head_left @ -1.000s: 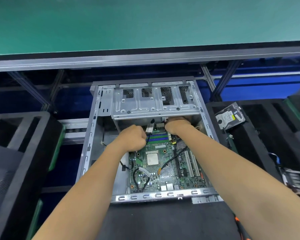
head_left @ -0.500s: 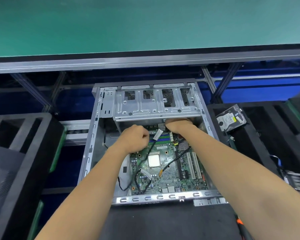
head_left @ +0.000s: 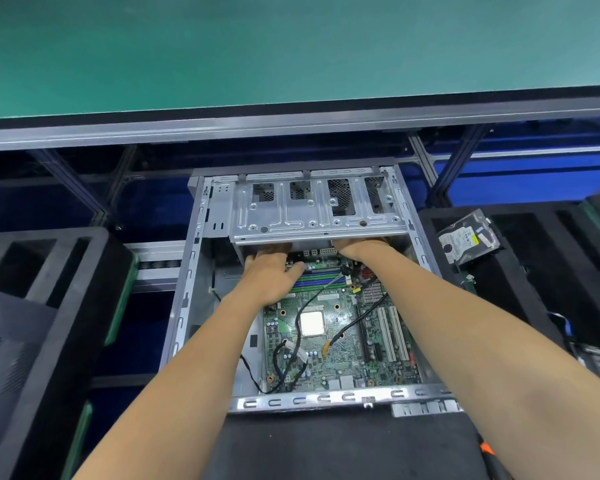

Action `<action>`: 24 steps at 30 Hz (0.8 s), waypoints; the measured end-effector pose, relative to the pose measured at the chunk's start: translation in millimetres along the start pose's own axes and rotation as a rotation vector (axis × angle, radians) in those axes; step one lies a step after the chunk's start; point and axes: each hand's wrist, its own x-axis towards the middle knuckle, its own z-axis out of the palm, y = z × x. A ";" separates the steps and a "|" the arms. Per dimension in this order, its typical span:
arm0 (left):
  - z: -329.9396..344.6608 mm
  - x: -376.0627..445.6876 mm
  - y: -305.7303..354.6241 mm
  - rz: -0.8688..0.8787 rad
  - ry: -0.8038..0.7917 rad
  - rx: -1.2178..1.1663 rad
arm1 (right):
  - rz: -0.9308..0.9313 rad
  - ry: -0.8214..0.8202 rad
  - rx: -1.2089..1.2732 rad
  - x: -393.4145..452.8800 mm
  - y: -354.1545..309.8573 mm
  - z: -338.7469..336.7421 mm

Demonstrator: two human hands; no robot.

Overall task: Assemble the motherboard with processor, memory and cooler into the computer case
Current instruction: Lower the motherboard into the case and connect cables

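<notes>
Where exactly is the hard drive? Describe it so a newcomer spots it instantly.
Start at the open metal computer case in the middle. Right of it stands a black foam tray; the hard drive lies tilted at its near-left corner. It alone is a silver box with a white label.

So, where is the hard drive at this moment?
In the head view the hard drive lies tilted on the black foam tray, to the right of the computer case and level with its drive cage.

Hard drive (head_left: 469, 240) on black foam tray (head_left: 534, 258), possibly tilted
</notes>
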 end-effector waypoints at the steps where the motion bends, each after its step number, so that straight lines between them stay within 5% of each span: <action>1: 1.1 0.8 -0.8 0.003 -0.005 -0.003 | -0.013 -0.015 -0.017 1.1 0.4 -0.3; 3: 1.3 2.1 -1.1 0.008 0.017 -0.032 | -0.111 0.007 -0.041 -3.9 -4.8 -7.9; 5: 0.8 3.1 -1.1 0.005 0.021 -0.038 | -0.146 0.020 0.485 -10.4 -15.6 -7.6; 6: 0.7 2.8 -0.8 0.006 0.018 -0.026 | -0.158 0.045 0.524 -6.7 -23.3 -10.3; 7: 0.5 2.1 -0.4 0.007 0.015 -0.019 | -0.102 0.056 0.282 -0.3 -21.7 -5.2; 10: -2.1 0.6 1.3 0.016 0.043 -0.057 | 0.029 -0.053 0.234 0.1 -6.7 -1.5; 15: -7.3 -2.6 4.5 0.026 0.074 -0.101 | -0.054 -0.119 0.122 -0.6 -11.0 -1.8; 24: -10.7 -5.0 6.4 0.034 0.090 -0.125 | -0.110 0.113 -0.058 5.7 -11.6 4.1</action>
